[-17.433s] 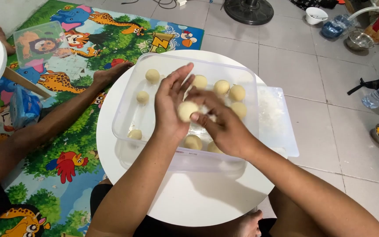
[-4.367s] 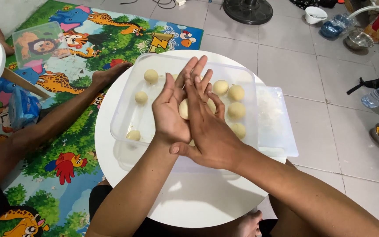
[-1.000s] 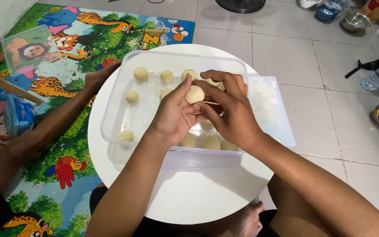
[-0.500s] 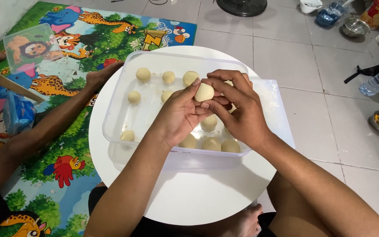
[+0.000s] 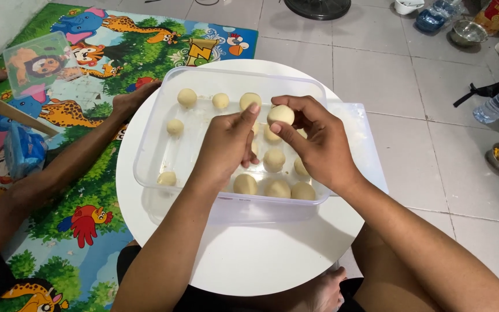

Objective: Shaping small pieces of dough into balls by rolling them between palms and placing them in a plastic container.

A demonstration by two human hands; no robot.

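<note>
Over the clear plastic tub point(image 5: 163, 156) on the round white bench point(image 5: 249, 254), we are pinching a pale dough ball point(image 5: 280, 114) in the fingers point(image 5: 284, 132) of our right hand point(image 5: 319, 147). Our left hand point(image 5: 226, 144) is curling loosely beside it, its thumb tip just touching the ball. A moment ago we were cupping the ball between both palms; now it is sitting smooth and round at the fingertips, so we are judging the rolling finished. More dough balls point(image 5: 267, 188) are lying in the tub. Another person's hand point(image 5: 131, 101) is resting at the bench's far edge.
</note>
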